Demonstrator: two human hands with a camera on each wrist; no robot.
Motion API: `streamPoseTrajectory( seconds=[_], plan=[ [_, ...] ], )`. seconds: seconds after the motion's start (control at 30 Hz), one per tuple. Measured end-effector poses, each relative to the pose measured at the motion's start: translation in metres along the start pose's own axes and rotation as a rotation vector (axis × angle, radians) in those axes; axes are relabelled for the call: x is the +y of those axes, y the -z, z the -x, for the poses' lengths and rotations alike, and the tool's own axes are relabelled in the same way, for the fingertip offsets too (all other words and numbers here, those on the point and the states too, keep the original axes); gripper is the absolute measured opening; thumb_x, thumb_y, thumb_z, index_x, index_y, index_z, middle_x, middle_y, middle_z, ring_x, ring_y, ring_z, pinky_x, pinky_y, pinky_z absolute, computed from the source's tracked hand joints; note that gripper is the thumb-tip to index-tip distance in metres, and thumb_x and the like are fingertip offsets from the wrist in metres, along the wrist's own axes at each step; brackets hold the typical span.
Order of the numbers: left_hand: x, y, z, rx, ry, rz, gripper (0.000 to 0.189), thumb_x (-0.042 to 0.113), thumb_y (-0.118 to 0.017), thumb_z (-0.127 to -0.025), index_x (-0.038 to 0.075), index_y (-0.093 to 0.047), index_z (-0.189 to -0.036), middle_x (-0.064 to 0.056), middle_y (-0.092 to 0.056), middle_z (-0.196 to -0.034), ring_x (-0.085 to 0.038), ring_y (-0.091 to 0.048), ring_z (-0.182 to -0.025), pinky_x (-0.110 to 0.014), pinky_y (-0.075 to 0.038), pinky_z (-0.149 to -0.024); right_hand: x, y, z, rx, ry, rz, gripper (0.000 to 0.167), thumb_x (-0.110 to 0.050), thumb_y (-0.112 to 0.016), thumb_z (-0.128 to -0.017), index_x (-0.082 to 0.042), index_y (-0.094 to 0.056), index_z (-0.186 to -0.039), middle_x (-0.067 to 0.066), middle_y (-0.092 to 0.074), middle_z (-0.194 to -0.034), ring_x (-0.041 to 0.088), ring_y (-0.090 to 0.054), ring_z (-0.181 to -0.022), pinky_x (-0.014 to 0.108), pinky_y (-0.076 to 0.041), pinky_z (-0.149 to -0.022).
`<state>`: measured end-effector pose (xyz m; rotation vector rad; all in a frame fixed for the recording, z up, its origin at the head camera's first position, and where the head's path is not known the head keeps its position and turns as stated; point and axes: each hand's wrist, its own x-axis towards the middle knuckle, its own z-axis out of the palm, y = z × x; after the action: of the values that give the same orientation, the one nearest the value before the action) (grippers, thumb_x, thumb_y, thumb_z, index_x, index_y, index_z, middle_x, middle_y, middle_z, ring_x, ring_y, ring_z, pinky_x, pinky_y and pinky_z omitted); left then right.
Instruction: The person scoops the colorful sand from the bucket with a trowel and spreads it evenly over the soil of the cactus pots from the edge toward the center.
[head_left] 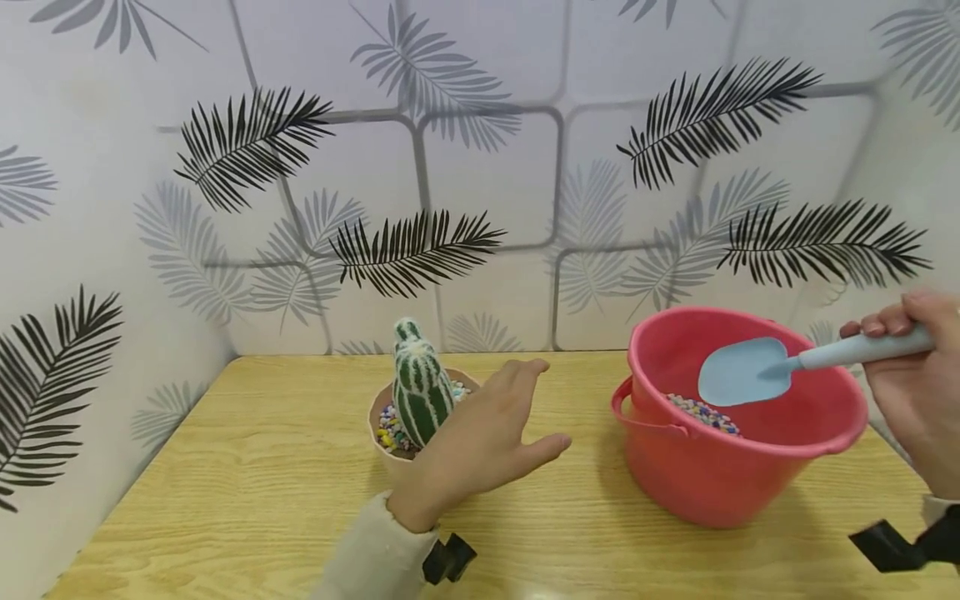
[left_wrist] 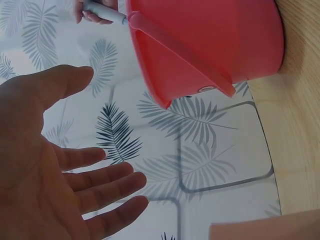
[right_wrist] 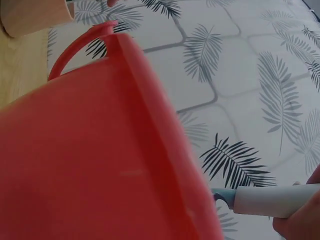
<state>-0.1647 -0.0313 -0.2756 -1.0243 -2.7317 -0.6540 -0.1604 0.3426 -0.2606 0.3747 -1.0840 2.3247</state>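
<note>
In the head view my right hand (head_left: 911, 383) grips the pale handle of a light blue scoop shovel (head_left: 745, 372). Its blade hangs over the mouth of a red bucket (head_left: 720, 492), and the blade looks bare. Small multicoloured pebbles (head_left: 705, 414) lie inside the bucket. My left hand (head_left: 487, 429) hovers in front of a potted cactus (head_left: 420, 383), fingers extended and thumb apart, holding nothing. That hand hides part of the pot (head_left: 380, 425), where coloured pebbles surround the cactus. In the right wrist view, the bucket wall blocks the blade and the handle (right_wrist: 270, 200) shows in my fingers.
The bucket and pot stand apart on a light wooden table (head_left: 247, 467). Behind them rises a wall (head_left: 495, 183) with a leaf pattern, and another patterned wall is on the left. The bucket's red handle (head_left: 648, 423) hangs down on its left side.
</note>
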Motion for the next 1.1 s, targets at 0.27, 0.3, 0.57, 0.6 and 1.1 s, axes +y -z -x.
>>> streamPoseTrajectory(
  seconds=[0.27, 0.3, 0.57, 0.6, 1.1],
  plan=[
    [0.001, -0.017, -0.019, -0.004, -0.010, -0.088, 0.080, 0.049, -0.060, -0.089, 0.000, -0.030, -0.145, -0.014, -0.047, -0.139, -0.026, -0.052, -0.123, -0.039, -0.047, -0.098, 0.005, 0.005, -0.003, 0.033, -0.127, 0.116, 0.024, -0.008, -0.051, -0.097, 0.001, -0.052, -0.075, 0.009, -0.048, -0.069, 0.019, -0.046, -0.074, 0.026, -0.045, -0.072],
    [0.001, -0.019, -0.022, -0.009, -0.010, -0.091, 0.080, 0.050, -0.059, -0.090, 0.000, -0.030, -0.145, -0.014, -0.045, -0.141, -0.026, -0.051, -0.124, -0.039, -0.047, -0.100, 0.006, 0.005, -0.003, 0.042, -0.140, 0.138, 0.023, -0.009, -0.054, -0.096, 0.001, -0.052, -0.076, 0.009, -0.049, -0.069, 0.019, -0.047, -0.074, 0.026, -0.046, -0.071],
    [-0.001, -0.038, -0.042, -0.012, -0.012, 0.001, 0.084, 0.054, -0.059, -0.088, 0.005, -0.026, -0.147, -0.013, -0.043, -0.142, -0.026, -0.049, -0.127, -0.039, -0.046, -0.101, 0.015, 0.003, -0.008, 0.019, -0.143, 0.203, 0.018, -0.002, -0.057, -0.093, 0.003, -0.057, -0.076, 0.009, -0.054, -0.066, 0.020, -0.053, -0.065, 0.022, -0.050, -0.068],
    [0.000, -0.040, -0.044, -0.014, -0.012, 0.017, 0.084, 0.055, -0.059, -0.088, 0.005, -0.026, -0.147, -0.013, -0.043, -0.142, -0.026, -0.049, -0.127, -0.039, -0.046, -0.101, 0.016, 0.003, -0.009, 0.016, -0.147, 0.209, 0.019, -0.001, -0.057, -0.093, 0.003, -0.058, -0.074, 0.009, -0.054, -0.065, 0.019, -0.054, -0.063, 0.022, -0.050, -0.067],
    [0.015, -0.054, -0.077, -0.099, 0.009, 0.121, 0.087, 0.065, -0.056, -0.084, 0.010, -0.031, -0.146, -0.004, -0.042, -0.142, -0.017, -0.049, -0.125, -0.033, -0.047, -0.099, 0.020, 0.010, -0.017, -0.030, -0.262, 0.708, 0.025, -0.009, -0.064, -0.090, -0.007, -0.063, -0.065, -0.002, -0.058, -0.059, 0.007, -0.055, -0.060, 0.010, -0.047, -0.059]
  ],
)
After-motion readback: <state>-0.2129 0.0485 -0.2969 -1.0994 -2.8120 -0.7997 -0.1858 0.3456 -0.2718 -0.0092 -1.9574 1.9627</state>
